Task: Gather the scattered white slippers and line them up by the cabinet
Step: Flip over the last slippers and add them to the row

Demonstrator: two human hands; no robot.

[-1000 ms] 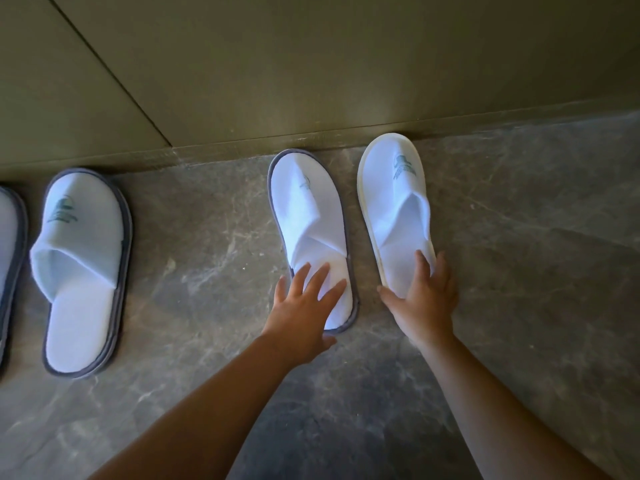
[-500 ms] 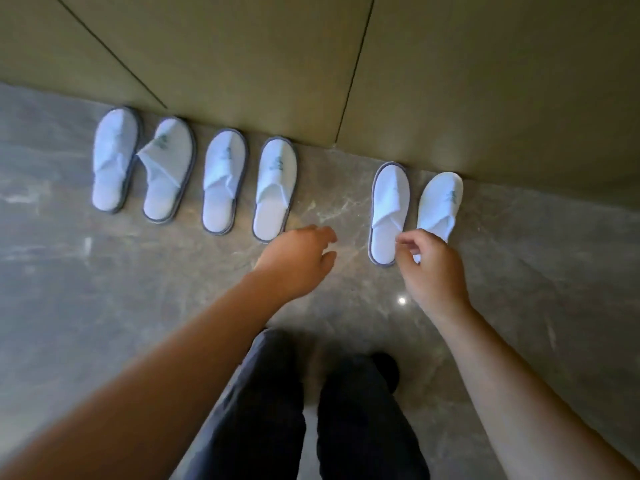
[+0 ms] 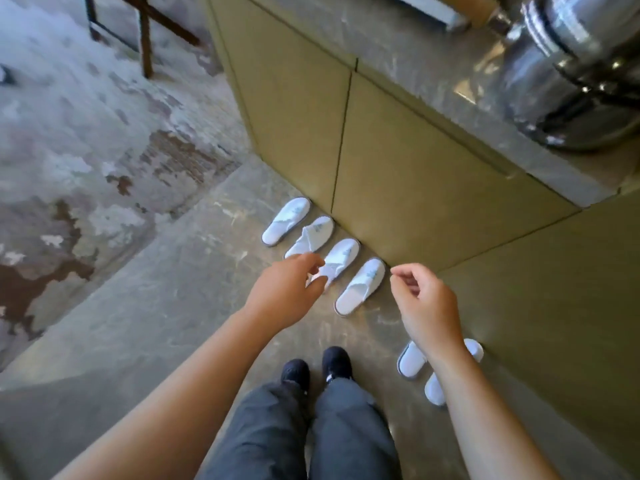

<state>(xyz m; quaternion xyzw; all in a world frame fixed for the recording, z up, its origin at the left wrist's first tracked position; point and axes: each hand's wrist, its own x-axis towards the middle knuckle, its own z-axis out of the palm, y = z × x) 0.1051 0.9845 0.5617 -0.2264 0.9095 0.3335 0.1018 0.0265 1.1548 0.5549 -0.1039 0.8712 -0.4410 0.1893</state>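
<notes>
Several white slippers stand in a row along the base of the olive cabinet, toes toward it. The farthest slipper leads the row, then a second, a third and a fourth. Two more slippers sit nearer me, partly hidden by my right forearm. My left hand hovers high above the row with fingers loosely curled, holding nothing. My right hand also hangs in the air, fingers loosely curled and empty.
I stand on a grey stone floor, my dark shoes and grey trousers below. A patterned carpet lies to the left with chair legs at the back. A shiny metal vessel sits on the cabinet's stone top.
I have risen from the floor and the view has swung round. Both hands left the last two slippers and now hang empty in the air.
</notes>
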